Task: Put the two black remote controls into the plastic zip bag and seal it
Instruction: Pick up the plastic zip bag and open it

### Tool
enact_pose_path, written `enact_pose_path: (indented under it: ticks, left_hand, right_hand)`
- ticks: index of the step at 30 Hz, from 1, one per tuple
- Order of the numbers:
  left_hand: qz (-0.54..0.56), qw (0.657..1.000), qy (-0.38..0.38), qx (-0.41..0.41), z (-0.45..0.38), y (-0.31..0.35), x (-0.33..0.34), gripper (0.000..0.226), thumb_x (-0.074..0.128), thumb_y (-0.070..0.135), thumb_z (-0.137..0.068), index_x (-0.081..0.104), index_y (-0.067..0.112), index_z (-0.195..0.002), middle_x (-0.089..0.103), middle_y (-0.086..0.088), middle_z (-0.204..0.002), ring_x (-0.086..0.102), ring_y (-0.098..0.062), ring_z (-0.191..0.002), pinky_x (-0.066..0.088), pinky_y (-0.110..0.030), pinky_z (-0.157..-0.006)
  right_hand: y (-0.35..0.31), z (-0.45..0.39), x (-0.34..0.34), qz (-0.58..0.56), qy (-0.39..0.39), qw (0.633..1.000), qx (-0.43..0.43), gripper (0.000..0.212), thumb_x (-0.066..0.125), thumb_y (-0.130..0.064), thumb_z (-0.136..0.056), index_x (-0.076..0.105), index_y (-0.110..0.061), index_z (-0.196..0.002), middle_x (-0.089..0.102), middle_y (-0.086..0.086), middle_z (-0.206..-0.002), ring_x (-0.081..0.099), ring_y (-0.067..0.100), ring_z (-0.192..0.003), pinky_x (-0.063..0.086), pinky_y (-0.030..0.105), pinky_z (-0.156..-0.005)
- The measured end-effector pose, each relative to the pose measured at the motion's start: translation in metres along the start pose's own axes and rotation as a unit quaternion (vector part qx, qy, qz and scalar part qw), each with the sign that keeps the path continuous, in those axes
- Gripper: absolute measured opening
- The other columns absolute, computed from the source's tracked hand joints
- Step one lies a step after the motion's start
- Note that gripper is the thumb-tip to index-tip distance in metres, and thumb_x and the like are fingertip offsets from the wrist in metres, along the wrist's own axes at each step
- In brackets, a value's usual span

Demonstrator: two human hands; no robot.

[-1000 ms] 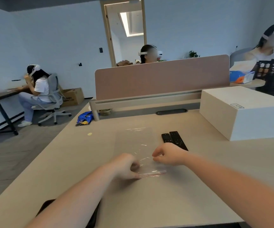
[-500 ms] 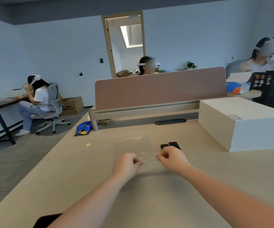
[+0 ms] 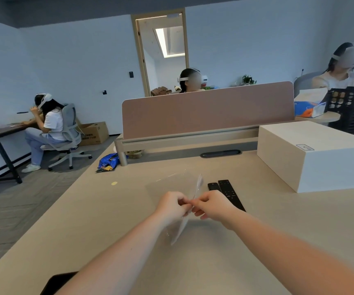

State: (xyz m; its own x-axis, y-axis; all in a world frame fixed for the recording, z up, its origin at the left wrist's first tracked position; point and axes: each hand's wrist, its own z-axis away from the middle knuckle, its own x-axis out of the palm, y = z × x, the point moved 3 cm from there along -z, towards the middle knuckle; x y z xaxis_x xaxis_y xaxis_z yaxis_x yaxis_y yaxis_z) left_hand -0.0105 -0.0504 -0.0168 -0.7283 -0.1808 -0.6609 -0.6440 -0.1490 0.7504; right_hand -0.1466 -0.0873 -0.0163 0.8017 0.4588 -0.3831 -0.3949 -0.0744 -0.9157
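A clear plastic zip bag (image 3: 197, 187) is lifted off the beige table (image 3: 112, 213) and held edge-on between both hands. My left hand (image 3: 171, 206) and my right hand (image 3: 211, 204) pinch it together at its middle, fingertips almost touching. One end of the bag sticks up beyond the hands, the other hangs down toward me. Two black remote controls lie side by side flat on the table just right of my right hand: a shorter one (image 3: 213, 186) and a longer one (image 3: 230, 192), partly hidden by my wrist.
A large white box (image 3: 316, 154) stands on the table at the right. A pink divider screen (image 3: 208, 109) closes off the far edge. A dark object (image 3: 54, 282) lies at the near left edge. Three people sit at other desks.
The bag has come up off the table and turned edge-on. My hands moved closer together, now meeting at the bag's middle. The remotes have not moved.
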Motion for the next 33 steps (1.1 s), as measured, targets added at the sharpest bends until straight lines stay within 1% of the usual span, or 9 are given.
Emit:
enact_pose_path:
  ticks: [7,12,17,20,22,24,28,31,33]
  left_hand:
    - [0.079,0.996,-0.018,-0.033,0.005,0.003,-0.001,0.024,0.062,0.009,-0.088,0.065,0.013,-0.065,0.067,-0.013,-0.071,0.063,-0.025,-0.068,0.058,-0.044,-0.087]
    - [0.072,0.996,0.017,-0.054,0.007,0.004,0.001,0.033,0.052,-0.002,-0.087,0.055,0.014,-0.058,0.06,-0.007,-0.057,0.063,-0.027,-0.057,0.059,-0.043,-0.076]
    - [0.06,0.995,0.032,-0.071,0.008,0.0,0.0,0.03,0.05,0.001,-0.088,0.048,0.015,-0.06,0.057,-0.009,-0.06,0.067,-0.031,-0.06,0.061,-0.047,-0.067]
    - [-0.05,0.993,0.098,-0.052,0.008,-0.002,-0.017,0.021,0.049,0.005,-0.083,0.053,0.017,-0.066,0.068,-0.014,-0.074,0.068,-0.034,-0.076,0.059,-0.041,-0.073]
    - [-0.108,0.978,0.172,-0.042,0.007,-0.004,-0.035,0.014,0.049,0.005,-0.084,0.056,0.014,-0.076,0.064,-0.013,-0.083,0.062,-0.034,-0.085,0.049,-0.036,-0.072]
    - [-0.108,0.971,0.211,-0.017,0.007,-0.005,-0.043,0.012,0.048,0.006,-0.087,0.052,0.013,-0.077,0.057,-0.009,-0.08,0.057,-0.033,-0.083,0.043,-0.036,-0.068]
    - [-0.07,0.974,0.216,0.004,0.007,0.001,-0.03,0.006,0.049,0.01,-0.088,0.051,0.009,-0.082,0.065,-0.013,-0.082,0.059,-0.033,-0.08,0.048,-0.039,-0.069]
    - [-0.056,0.978,0.202,0.014,0.007,0.006,-0.023,0.009,0.053,0.013,-0.086,0.047,0.014,-0.08,0.06,-0.007,-0.077,0.056,-0.031,-0.076,0.046,-0.038,-0.068]
    - [-0.064,0.975,0.209,0.043,0.009,0.006,-0.021,0.015,0.052,0.011,-0.088,0.041,0.017,-0.08,0.056,-0.006,-0.072,0.057,-0.034,-0.073,0.044,-0.039,-0.063]
  right_hand:
    - [-0.001,0.0,-0.004,0.048,0.018,0.999,0.001,0.016,0.06,-0.016,-0.091,0.072,-0.008,-0.087,0.071,0.004,-0.077,0.063,0.011,-0.068,0.049,0.018,-0.059]
    - [0.001,0.0,-0.005,0.083,0.023,0.996,0.009,0.022,0.06,-0.012,-0.087,0.067,-0.015,-0.066,0.067,-0.001,-0.065,0.059,0.012,-0.068,0.046,0.022,-0.063]
    - [0.01,0.003,-0.005,0.074,0.046,0.995,0.044,0.025,0.055,-0.005,-0.081,0.06,-0.012,-0.057,0.062,0.002,-0.055,0.054,0.012,-0.056,0.044,0.022,-0.059]
    - [0.015,0.003,-0.017,0.1,0.1,0.988,0.066,0.018,0.053,-0.01,-0.078,0.054,-0.012,-0.06,0.059,0.005,-0.055,0.051,0.018,-0.056,0.037,0.022,-0.053]
    - [0.02,0.003,-0.028,0.105,0.126,0.983,0.08,0.02,0.055,-0.013,-0.078,0.052,-0.012,-0.058,0.06,0.008,-0.062,0.053,0.023,-0.061,0.041,0.025,-0.058]
    - [0.025,0.004,-0.034,0.106,0.128,0.982,0.087,0.025,0.056,-0.013,-0.079,0.054,-0.012,-0.054,0.063,0.008,-0.061,0.055,0.023,-0.061,0.044,0.024,-0.058]
    - [0.029,0.003,-0.027,0.118,0.12,0.982,0.087,0.024,0.054,-0.01,-0.081,0.058,-0.012,-0.058,0.06,-0.001,-0.051,0.051,0.014,-0.051,0.042,0.022,-0.051]
    - [0.033,0.001,-0.023,0.098,0.118,0.985,0.085,0.023,0.052,-0.009,-0.083,0.06,-0.011,-0.061,0.063,0.001,-0.052,0.053,0.015,-0.053,0.048,0.025,-0.057]
    - [0.034,0.0,-0.022,0.093,0.116,0.986,0.079,0.024,0.051,-0.009,-0.084,0.06,-0.01,-0.062,0.064,0.002,-0.054,0.054,0.011,-0.05,0.047,0.02,-0.052]
